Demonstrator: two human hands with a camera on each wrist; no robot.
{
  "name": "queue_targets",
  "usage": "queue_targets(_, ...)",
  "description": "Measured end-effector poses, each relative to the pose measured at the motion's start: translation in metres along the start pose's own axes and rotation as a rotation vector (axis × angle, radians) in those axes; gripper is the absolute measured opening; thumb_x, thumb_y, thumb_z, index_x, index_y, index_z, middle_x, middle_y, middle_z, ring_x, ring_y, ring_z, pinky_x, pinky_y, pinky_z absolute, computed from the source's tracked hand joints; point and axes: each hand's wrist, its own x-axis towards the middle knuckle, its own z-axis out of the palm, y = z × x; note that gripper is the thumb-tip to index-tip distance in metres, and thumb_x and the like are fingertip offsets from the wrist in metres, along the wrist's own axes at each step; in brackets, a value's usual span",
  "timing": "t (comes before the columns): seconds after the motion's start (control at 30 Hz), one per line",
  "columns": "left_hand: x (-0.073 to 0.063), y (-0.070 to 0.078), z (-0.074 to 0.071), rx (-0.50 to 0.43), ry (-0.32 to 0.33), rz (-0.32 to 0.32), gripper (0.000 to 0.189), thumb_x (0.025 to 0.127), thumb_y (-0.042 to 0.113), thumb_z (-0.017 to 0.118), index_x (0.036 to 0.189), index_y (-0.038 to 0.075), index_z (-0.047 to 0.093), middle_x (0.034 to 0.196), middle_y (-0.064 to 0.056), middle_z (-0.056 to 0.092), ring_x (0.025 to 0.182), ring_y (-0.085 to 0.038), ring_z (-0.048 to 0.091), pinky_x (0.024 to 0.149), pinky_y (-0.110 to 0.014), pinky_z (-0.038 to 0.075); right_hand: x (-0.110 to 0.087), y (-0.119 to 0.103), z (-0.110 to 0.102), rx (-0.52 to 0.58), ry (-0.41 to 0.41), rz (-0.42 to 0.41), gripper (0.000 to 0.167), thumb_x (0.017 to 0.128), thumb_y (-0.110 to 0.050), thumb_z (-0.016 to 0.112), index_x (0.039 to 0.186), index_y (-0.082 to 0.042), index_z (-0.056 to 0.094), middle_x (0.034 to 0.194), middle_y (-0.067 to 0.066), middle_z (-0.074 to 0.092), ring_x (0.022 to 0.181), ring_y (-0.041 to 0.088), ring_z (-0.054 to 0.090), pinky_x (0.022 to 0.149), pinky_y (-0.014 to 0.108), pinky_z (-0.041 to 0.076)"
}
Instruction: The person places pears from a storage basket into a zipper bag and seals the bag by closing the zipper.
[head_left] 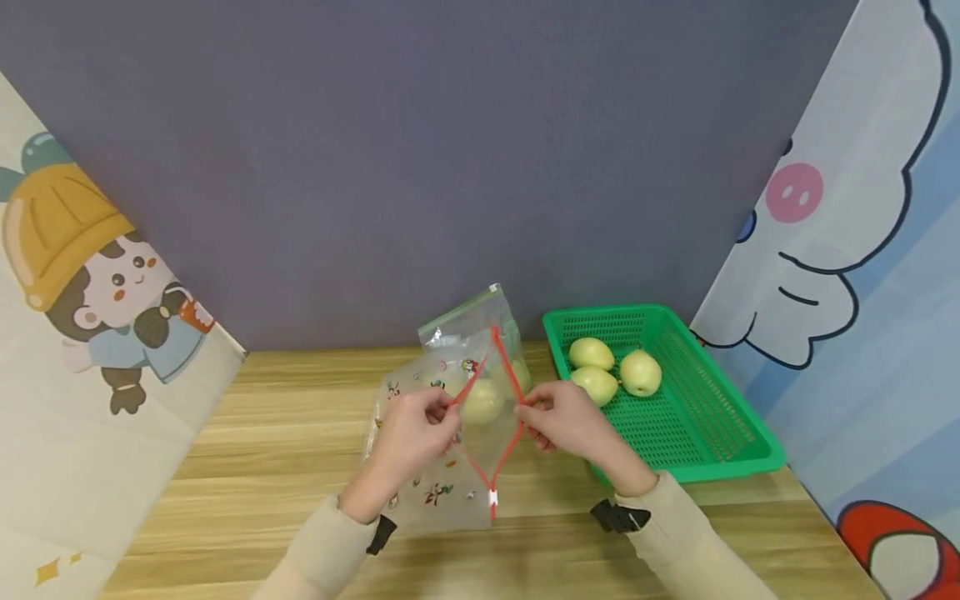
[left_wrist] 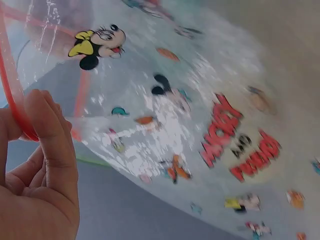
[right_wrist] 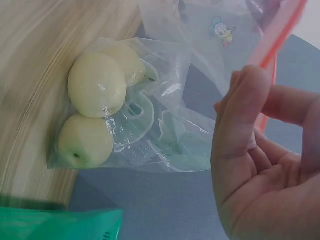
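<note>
A clear zip bag (head_left: 438,492) printed with cartoon figures stands between both hands, its red-edged mouth parted into a diamond. My left hand (head_left: 415,435) pinches the left red edge between thumb and fingers, and the same grip shows in the left wrist view. Opposite it, my right hand (head_left: 567,419) pinches the right red edge (right_wrist: 281,35). A white slider (head_left: 492,497) sits at the near end of the red zip. Behind the printed bag is a second clear bag (head_left: 468,321) with a green strip; in the right wrist view it holds several pale yellow pears (right_wrist: 97,85).
To the right stands a green plastic basket (head_left: 720,400) with several pears (head_left: 640,372) toward its left side. The wooden table (head_left: 300,433) backs onto a grey panel (head_left: 450,167). Cartoon-printed sheets (head_left: 885,292) flank both sides.
</note>
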Motion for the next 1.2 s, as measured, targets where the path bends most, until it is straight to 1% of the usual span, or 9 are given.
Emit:
queue_targets(0.1,0.000,0.002,0.004,0.009,0.013,0.013,0.013,0.087,-0.001,0.065,0.079,0.007,0.072,0.066,0.004,0.066,0.048,-0.009,0.059,0.043,-0.026,0.053,-0.002,-0.002,-0.002,0.000,-0.015,0.000,0.014,0.097,-0.015,0.069,0.100,-0.001,0.072,0.066,0.005,0.065,0.054,0.017,0.062,0.052,0.037,0.059)
queue_targets(0.27,0.000,0.002,0.008,0.001,0.008,0.012,0.011,0.087,-0.001,0.066,0.081,0.005,0.072,0.066,0.004,0.065,0.051,-0.008,0.059,0.045,-0.025,0.053,-0.004,-0.004,-0.008,-0.056,-0.029,-0.010,0.013,0.098,-0.016,0.068,0.099,-0.004,0.073,0.067,0.004,0.066,0.057,0.020,0.065,0.054,0.038,0.060)
queue_targets(0.43,0.000,-0.001,0.010,0.009,-0.005,0.030,0.010,0.087,-0.001,0.066,0.083,0.005,0.073,0.068,0.004,0.065,0.052,-0.009,0.059,0.046,-0.025,0.054,-0.002,-0.007,-0.021,-0.219,-0.020,-0.047,0.014,0.098,-0.017,0.067,0.104,-0.007,0.074,0.071,-0.001,0.066,0.059,0.017,0.065,0.054,0.033,0.055)
queue_targets(0.57,-0.001,-0.004,0.011,0.019,-0.004,0.052,0.011,0.086,-0.002,0.066,0.084,0.005,0.073,0.068,0.004,0.066,0.052,-0.008,0.059,0.047,-0.025,0.054,0.002,-0.008,-0.033,-0.382,-0.005,-0.097,0.014,0.098,-0.020,0.067,0.103,-0.009,0.074,0.080,-0.004,0.067,0.068,0.011,0.063,0.061,0.033,0.053)
queue_targets(0.7,-0.001,-0.005,0.012,0.024,-0.017,0.052,0.011,0.087,-0.002,0.065,0.084,0.005,0.073,0.068,0.004,0.065,0.052,-0.007,0.058,0.047,-0.025,0.054,0.007,-0.006,-0.044,-0.520,0.004,-0.136,0.014,0.097,-0.020,0.067,0.103,-0.009,0.073,0.086,-0.004,0.068,0.074,0.011,0.060,0.066,0.033,0.053)
queue_targets(0.8,-0.001,-0.005,0.012,0.039,-0.024,0.052,0.011,0.087,-0.001,0.065,0.084,0.005,0.073,0.069,0.005,0.065,0.053,-0.007,0.058,0.048,-0.025,0.053,0.013,-0.004,-0.051,-0.591,0.007,-0.148,0.017,0.096,-0.018,0.067,0.107,-0.006,0.072,0.093,0.002,0.069,0.076,0.014,0.061,0.068,0.035,0.054)
queue_targets(0.93,-0.002,-0.006,0.011,0.051,-0.021,0.059,0.011,0.087,-0.001,0.065,0.084,0.006,0.073,0.069,0.005,0.065,0.056,-0.006,0.058,0.050,-0.024,0.054,0.021,0.001,-0.062,-0.652,-0.001,-0.159,0.023,0.097,-0.018,0.067,0.115,-0.004,0.070,0.110,0.011,0.068,0.093,0.025,0.065,0.079,0.044,0.057)
queue_targets(1.07,-0.003,-0.007,0.011,0.049,-0.021,0.059,0.010,0.087,-0.001,0.066,0.085,0.006,0.073,0.070,0.005,0.065,0.057,-0.006,0.058,0.051,-0.024,0.054,0.031,0.007,-0.076,-0.704,-0.029,-0.145,0.029,0.097,-0.019,0.068,0.122,-0.003,0.066,0.120,0.015,0.064,0.109,0.034,0.061,0.088,0.051,0.055)
queue_targets(1.2,-0.004,-0.008,0.011,0.043,-0.027,0.056,0.010,0.088,-0.001,0.066,0.086,0.005,0.074,0.070,0.005,0.065,0.058,-0.007,0.059,0.052,-0.024,0.055,0.042,0.015,-0.088,-0.737,-0.049,-0.125,0.036,0.096,-0.017,0.070,0.128,-0.003,0.063,0.129,0.020,0.059,0.117,0.040,0.057,0.090,0.055,0.053)
